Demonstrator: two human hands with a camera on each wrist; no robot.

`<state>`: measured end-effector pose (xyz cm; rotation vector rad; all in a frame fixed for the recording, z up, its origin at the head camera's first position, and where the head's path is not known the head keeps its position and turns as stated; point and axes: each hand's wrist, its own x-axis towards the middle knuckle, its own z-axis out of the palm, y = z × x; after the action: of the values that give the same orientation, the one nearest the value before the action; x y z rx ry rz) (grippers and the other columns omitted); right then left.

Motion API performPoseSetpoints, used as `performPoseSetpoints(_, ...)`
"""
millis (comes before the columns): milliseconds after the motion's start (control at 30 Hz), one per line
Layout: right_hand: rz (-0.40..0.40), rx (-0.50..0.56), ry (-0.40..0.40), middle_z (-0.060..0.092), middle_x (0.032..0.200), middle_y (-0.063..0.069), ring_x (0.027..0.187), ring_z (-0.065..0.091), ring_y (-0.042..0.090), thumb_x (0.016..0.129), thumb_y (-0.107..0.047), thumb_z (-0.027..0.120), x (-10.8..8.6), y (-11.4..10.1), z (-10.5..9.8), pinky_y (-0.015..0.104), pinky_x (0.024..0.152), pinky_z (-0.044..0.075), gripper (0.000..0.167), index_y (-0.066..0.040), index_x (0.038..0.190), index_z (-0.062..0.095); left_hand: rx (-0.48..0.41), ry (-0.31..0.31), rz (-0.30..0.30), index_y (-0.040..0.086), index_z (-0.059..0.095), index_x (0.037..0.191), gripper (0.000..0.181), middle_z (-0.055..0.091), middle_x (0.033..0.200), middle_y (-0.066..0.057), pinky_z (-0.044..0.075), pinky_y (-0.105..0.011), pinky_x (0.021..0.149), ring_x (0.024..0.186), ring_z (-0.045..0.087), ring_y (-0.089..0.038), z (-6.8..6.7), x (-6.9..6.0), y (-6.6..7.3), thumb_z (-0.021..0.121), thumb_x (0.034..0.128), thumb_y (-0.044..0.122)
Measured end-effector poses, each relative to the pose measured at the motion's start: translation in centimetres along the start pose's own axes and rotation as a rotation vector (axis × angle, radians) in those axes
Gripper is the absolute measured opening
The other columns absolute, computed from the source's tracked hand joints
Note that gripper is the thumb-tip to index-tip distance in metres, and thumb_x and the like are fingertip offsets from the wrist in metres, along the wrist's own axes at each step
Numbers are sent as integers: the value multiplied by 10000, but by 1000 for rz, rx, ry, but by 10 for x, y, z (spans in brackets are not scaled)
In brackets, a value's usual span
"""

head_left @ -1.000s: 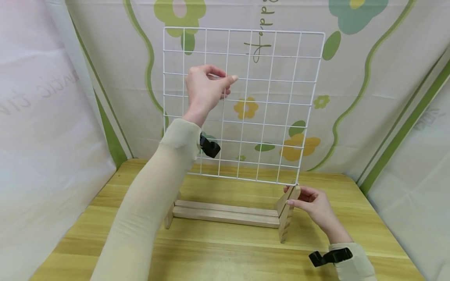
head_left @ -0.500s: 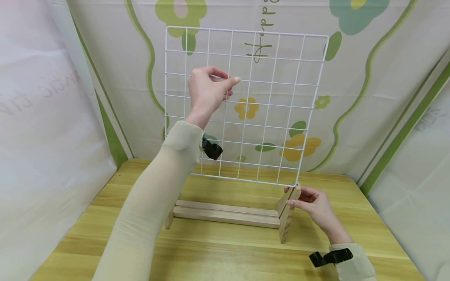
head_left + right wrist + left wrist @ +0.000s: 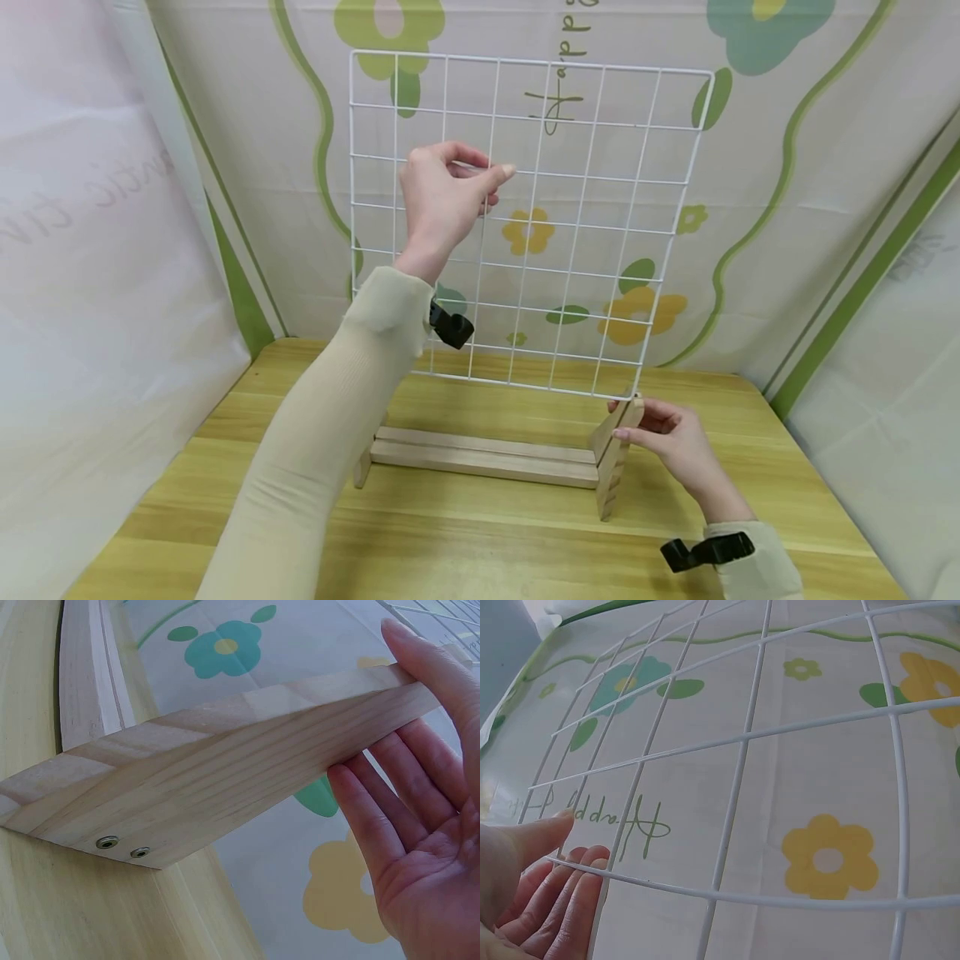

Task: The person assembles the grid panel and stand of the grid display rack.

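Observation:
A white wire grid panel (image 3: 537,173) stands above a wooden stand (image 3: 483,467) in the head view. My left hand (image 3: 446,196) holds the grid's wires left of its middle; the left wrist view shows the thumb and fingers (image 3: 577,900) about a wire. The grid's lower right corner meets the top of the stand's right side board (image 3: 613,471). My right hand (image 3: 678,442) grips that board near its top, thumb on the front edge and fingers behind. In the right wrist view, the side board (image 3: 247,750) has two metal screws (image 3: 108,842). My left arm hides the grid's lower left corner.
The stand sits on a wood-grain table (image 3: 480,550). A flower-printed cloth (image 3: 750,167) hangs behind it, and white cloth walls (image 3: 97,275) rise at both sides. Black wrist mounts (image 3: 450,325) are strapped over the sleeves.
The grid's upper right corner has shifted right, and the grid looks slightly larger. My left hand has moved slightly right with it. The right hand and the stand stay nearly still.

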<state>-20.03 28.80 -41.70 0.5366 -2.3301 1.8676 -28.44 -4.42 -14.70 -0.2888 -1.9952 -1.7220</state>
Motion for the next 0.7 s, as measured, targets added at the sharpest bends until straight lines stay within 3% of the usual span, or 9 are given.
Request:
performPoseSetpoints(367, 5, -12, 14, 709, 1191, 167, 1000, 702, 223, 893, -10, 783, 0, 1, 0, 316, 825, 596, 367, 62, 1238, 681, -2, 10, 28, 60, 733, 920, 249, 733, 795, -70, 604, -272, 640, 695, 721, -238, 1, -1, -2, 896, 815, 216)
performPoseSetpoints(700, 3, -7, 31, 685, 1197, 242, 1017, 696, 198, 902, -9, 774, 3, 6, 0, 313, 831, 595, 373, 93, 1243, 663, 5, 23, 61, 71, 736, 921, 233, 729, 771, -63, 595, -270, 620, 661, 713, -207, 1, -4, -4, 889, 825, 218)
